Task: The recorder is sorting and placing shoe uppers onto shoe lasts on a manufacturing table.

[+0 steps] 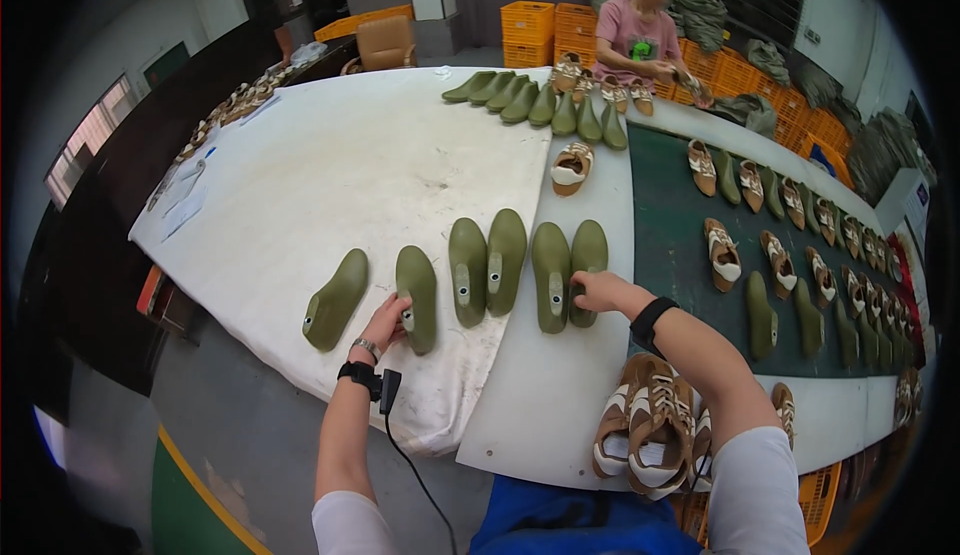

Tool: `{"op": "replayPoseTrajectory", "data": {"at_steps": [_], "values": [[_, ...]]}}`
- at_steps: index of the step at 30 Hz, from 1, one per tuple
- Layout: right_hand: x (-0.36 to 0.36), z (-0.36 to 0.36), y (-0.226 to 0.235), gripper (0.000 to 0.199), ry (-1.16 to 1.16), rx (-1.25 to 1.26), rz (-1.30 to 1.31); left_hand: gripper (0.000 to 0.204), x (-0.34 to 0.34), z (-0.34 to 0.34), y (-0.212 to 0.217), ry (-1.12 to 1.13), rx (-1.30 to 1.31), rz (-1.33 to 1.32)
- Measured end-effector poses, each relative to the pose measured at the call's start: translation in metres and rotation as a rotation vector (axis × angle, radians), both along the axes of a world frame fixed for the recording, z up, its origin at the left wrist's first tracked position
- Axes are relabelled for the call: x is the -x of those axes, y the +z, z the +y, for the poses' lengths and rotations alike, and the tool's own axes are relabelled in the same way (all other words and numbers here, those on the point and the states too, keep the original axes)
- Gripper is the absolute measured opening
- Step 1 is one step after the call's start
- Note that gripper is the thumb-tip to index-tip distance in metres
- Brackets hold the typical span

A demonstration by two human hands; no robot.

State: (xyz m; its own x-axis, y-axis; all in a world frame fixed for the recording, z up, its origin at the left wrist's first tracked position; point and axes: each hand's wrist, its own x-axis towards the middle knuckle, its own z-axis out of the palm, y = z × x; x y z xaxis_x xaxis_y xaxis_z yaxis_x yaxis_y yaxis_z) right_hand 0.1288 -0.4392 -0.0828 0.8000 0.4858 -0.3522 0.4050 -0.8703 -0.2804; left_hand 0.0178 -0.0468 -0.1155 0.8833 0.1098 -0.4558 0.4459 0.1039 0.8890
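A shoe factory floor, seen from above a long work surface. The tabletop (pixel 330 175) is wide and covered in white, with a dark green strip (pixel 670 225) running down its right side. Rows of olive-green foot-shaped shoe lasts (pixel 500 260) lie on it, and more lasts (pixel 530 100) are lined up at the far end. Dozens of half-made tan and white shoes (pixel 800 265) sit in lines along the green strip, and a few are stacked at the near edge (pixel 650 425). Orange plastic crates (pixel 545 27) are stacked against the far wall, beside heaps of grey-green material (pixel 700 10). Another worker (pixel 640 35) sits at the far end, handling a shoe.
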Motion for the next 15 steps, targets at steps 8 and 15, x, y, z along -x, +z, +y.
{"op": "replayPoseTrajectory", "data": {"at_steps": [8, 15], "values": [[0.011, 0.000, -0.001, 0.038, -0.072, -0.131, -0.067, 0.061, 0.005, 0.084, 0.002, 0.225, -1.899, -0.453], [0.017, 0.021, 0.010, 0.035, -0.097, -0.069, -0.035, 0.060, 0.030, 0.177, -0.025, 0.077, -1.400, -0.108]]}}
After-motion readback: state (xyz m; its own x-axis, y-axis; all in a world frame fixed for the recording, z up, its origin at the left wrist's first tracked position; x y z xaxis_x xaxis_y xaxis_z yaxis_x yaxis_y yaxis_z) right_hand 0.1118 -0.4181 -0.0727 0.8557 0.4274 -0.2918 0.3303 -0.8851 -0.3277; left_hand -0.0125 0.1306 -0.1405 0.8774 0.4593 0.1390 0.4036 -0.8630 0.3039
